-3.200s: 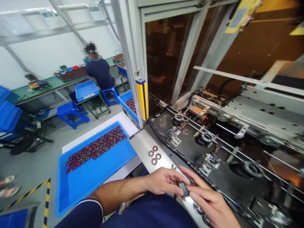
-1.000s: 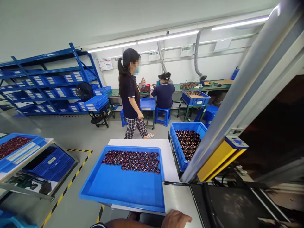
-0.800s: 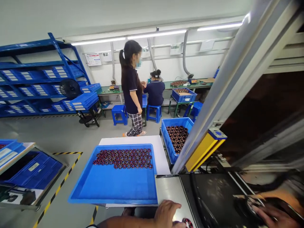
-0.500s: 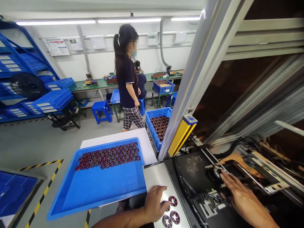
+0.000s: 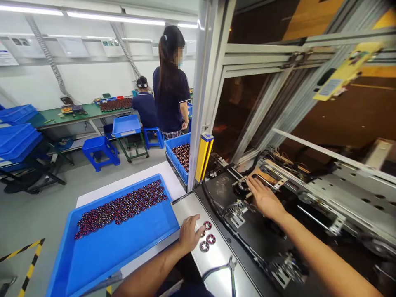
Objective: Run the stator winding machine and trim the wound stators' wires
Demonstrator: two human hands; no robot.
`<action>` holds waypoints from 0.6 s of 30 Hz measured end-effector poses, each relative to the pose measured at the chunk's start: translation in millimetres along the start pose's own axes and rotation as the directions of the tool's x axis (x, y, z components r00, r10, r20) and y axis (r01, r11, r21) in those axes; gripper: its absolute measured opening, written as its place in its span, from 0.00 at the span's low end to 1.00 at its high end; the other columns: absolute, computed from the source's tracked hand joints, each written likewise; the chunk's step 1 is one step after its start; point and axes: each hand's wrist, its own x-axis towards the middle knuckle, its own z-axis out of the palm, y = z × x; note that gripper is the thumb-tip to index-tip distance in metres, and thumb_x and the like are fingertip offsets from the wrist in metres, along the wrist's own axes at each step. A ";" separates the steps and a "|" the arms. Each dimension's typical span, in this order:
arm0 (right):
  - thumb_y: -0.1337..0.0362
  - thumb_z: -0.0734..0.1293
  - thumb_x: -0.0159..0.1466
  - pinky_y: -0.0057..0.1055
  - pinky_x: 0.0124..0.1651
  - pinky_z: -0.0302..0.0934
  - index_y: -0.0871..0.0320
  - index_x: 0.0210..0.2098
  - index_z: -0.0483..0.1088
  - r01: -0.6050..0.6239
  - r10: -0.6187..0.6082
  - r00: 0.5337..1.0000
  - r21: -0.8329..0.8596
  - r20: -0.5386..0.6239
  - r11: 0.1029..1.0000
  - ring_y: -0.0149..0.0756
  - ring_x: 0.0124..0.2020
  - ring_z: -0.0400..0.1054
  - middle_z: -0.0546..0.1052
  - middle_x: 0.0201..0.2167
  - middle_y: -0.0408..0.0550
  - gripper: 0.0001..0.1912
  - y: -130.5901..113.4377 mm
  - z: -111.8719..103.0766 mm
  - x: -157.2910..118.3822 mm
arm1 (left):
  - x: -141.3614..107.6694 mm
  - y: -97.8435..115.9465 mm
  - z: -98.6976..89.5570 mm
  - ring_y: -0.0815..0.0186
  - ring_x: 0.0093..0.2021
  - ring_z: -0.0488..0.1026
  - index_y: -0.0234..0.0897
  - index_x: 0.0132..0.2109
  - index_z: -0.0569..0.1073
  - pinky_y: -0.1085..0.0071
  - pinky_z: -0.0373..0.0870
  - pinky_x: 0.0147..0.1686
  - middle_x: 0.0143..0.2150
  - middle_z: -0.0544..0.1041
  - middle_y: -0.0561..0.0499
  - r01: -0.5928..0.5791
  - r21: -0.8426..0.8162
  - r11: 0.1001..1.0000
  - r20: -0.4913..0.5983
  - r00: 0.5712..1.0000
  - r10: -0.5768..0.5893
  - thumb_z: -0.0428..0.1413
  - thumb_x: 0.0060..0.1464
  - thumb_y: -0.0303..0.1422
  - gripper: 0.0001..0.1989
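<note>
My left hand (image 5: 189,234) rests on the silver metal plate (image 5: 185,207), thumb and index finger spread, beside several small round parts with red and black segments (image 5: 210,239). One part lies partly under its fingers. My right hand (image 5: 262,196) reaches over the black machine bed (image 5: 216,185), fingers extended, its tips at a round fixture (image 5: 243,185). Whether a part sits in that fixture is hard to tell. Pliers (image 5: 232,264) lie on the plate nearer to me.
A blue tray (image 5: 102,264) with rows of round parts stands at the left. Behind it are a blue crate (image 5: 177,171), a standing person (image 5: 171,86) and a seated person (image 5: 145,107). A metal post (image 5: 202,103) and yellow bar (image 5: 204,156) rise beside the machine.
The view has swung right, showing more of the machine and the pliers. The standing person has moved farther off, toward the crate. Both hands stay near the same spots.
</note>
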 end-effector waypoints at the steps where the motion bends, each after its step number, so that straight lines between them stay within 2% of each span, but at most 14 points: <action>1: 0.72 0.58 0.61 0.55 0.63 0.62 0.65 0.67 0.60 -0.006 0.006 0.999 0.001 -0.037 1.000 0.56 0.70 0.55 0.60 0.70 0.61 0.34 -8.7 -16.1 -10.2 | 0.7 -0.6 -1.3 0.52 0.51 0.77 0.36 0.55 0.72 0.50 0.73 0.53 0.49 0.81 0.41 0.002 -0.018 1.000 -0.004 1.000 -0.002 0.54 0.62 0.41 0.19; 3: 0.70 0.59 0.64 0.56 0.68 0.57 0.64 0.69 0.56 -0.022 0.023 0.994 0.008 -0.108 1.000 0.56 0.73 0.47 0.55 0.72 0.59 0.33 -31.0 -48.6 -46.3 | 1.3 -1.0 -5.8 0.54 0.51 0.78 0.35 0.56 0.71 0.51 0.73 0.53 0.49 0.81 0.41 0.009 -0.058 0.998 -0.016 1.000 -0.010 0.53 0.62 0.41 0.19; 4: 0.69 0.60 0.65 0.56 0.69 0.56 0.61 0.70 0.55 -0.029 0.031 0.990 0.018 -0.139 0.999 0.55 0.73 0.47 0.55 0.72 0.56 0.34 -44.3 -63.2 -71.9 | 0.9 -0.2 -9.2 0.55 0.51 0.78 0.35 0.57 0.70 0.52 0.73 0.54 0.49 0.81 0.41 0.013 -0.079 0.997 -0.021 1.000 -0.015 0.52 0.63 0.41 0.20; 6: 0.68 0.61 0.66 0.56 0.69 0.57 0.55 0.72 0.51 -0.029 0.045 0.970 0.070 -0.239 0.997 0.54 0.72 0.51 0.58 0.71 0.54 0.35 -73.0 -85.0 -133.8 | -1.9 4.9 -17.8 0.56 0.53 0.77 0.34 0.58 0.68 0.52 0.72 0.56 0.51 0.80 0.39 0.016 -0.123 0.992 -0.023 1.000 -0.019 0.51 0.64 0.40 0.20; 8: 0.69 0.63 0.66 0.55 0.67 0.60 0.50 0.72 0.51 -0.039 0.073 0.959 0.126 -0.275 0.991 0.52 0.69 0.58 0.65 0.67 0.52 0.36 -101.4 -93.4 -201.1 | -6.2 15.9 -26.8 0.56 0.56 0.76 0.33 0.60 0.66 0.52 0.70 0.58 0.54 0.78 0.38 0.009 -0.167 0.986 -0.011 1.000 -0.011 0.51 0.65 0.40 0.21; 11: 0.68 0.63 0.67 0.53 0.61 0.66 0.50 0.69 0.57 -0.166 0.201 0.955 0.166 -0.220 0.972 0.51 0.62 0.67 0.74 0.59 0.53 0.32 -138.5 -81.1 -292.0 | -12.4 42.8 -36.1 0.57 0.58 0.74 0.34 0.61 0.65 0.55 0.68 0.59 0.57 0.77 0.39 -0.012 -0.238 0.971 0.036 0.999 0.021 0.51 0.66 0.40 0.21; 13: 0.66 0.63 0.67 0.51 0.56 0.70 0.52 0.64 0.63 -0.275 0.301 0.937 0.158 -0.175 0.948 0.50 0.55 0.72 0.77 0.53 0.54 0.25 -160.5 -62.6 -336.6 | -15.9 63.9 -38.1 0.59 0.57 0.74 0.35 0.60 0.67 0.58 0.69 0.58 0.57 0.77 0.40 -0.026 -0.280 0.960 0.085 0.995 0.052 0.51 0.66 0.39 0.19; 15: 0.64 0.62 0.68 0.48 0.51 0.73 0.53 0.58 0.68 -0.349 0.367 0.919 0.142 -0.141 0.926 0.48 0.49 0.75 0.78 0.49 0.53 0.19 -181.6 -42.5 -364.2 | -19.8 83.5 -37.2 0.60 0.53 0.75 0.37 0.57 0.70 0.61 0.70 0.55 0.56 0.77 0.42 -0.038 -0.309 0.950 0.147 0.985 0.088 0.52 0.65 0.39 0.18; 18: 0.63 0.62 0.69 0.46 0.51 0.72 0.53 0.53 0.71 -0.418 0.432 0.896 0.130 -0.100 0.899 0.46 0.49 0.74 0.78 0.48 0.53 0.14 -210.1 -16.9 -375.9 | -26.1 103.8 -32.8 0.61 0.48 0.75 0.38 0.56 0.73 0.62 0.71 0.53 0.54 0.78 0.44 -0.054 -0.329 0.943 0.238 0.961 0.138 0.54 0.64 0.39 0.17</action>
